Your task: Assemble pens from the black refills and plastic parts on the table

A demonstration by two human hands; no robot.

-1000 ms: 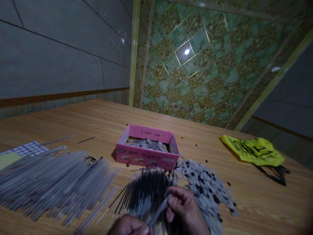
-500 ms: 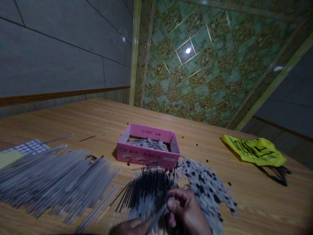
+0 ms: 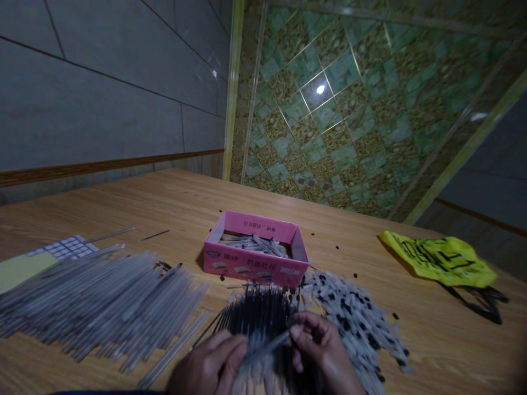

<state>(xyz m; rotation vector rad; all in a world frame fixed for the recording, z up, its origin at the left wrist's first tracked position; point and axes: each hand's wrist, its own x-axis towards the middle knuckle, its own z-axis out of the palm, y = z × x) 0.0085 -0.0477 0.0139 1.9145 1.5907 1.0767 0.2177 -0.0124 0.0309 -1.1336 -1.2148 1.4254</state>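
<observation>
Left hand [image 3: 211, 362]: grip closed on one end of a thin translucent plastic tube [image 3: 268, 345].
Right hand [image 3: 321, 346]: grip pinches the other end.
Tube: above thin black rods [image 3: 261, 308], before pink cardboard box [image 3: 255, 266].

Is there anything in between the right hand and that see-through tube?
No, nothing visible: the right hand pinches the clear tube directly. The left hand is at its nearer end, blurred. The dark sticks show behind, not in between.
</observation>
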